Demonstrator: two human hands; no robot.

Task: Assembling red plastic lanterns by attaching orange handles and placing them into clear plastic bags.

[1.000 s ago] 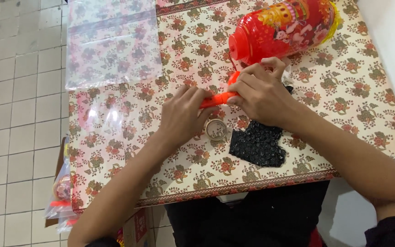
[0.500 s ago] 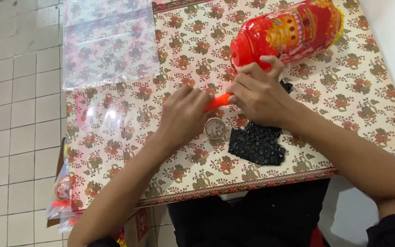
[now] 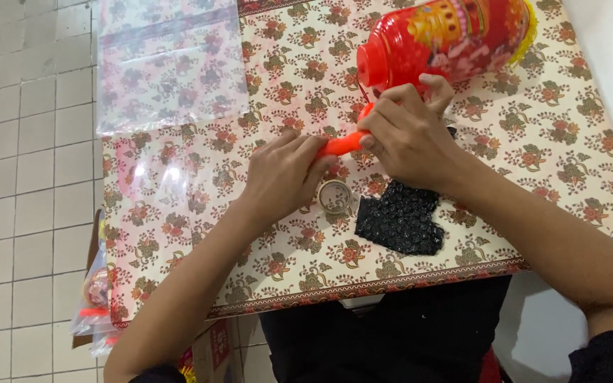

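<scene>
Hands close together, left hand (image 3: pixel 285 174) and right hand (image 3: pixel 409 135) both pinching an orange strip (image 3: pixel 342 144) over the worktop (image 3: pixel 555 142) just below the red lantern (image 3: pixel 448 39), tape roll (image 3: pixel 335 196) and black patch (image 3: pixel 402 221) beside, likely mid-fitting, steadying needed.

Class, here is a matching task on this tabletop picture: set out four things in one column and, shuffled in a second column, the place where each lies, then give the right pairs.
Things
1. orange strip
2. roll of tape
3. clear plastic bag
4. red lantern

Places
A. flat at the table's far left corner, partly over the edge
B. lying on its side at the far edge, beyond the right hand
C. pinched between the fingers of both hands
D. on the cloth beside the black bubble wrap, just right of the left hand

Pairs: 1-C, 2-D, 3-A, 4-B
</scene>
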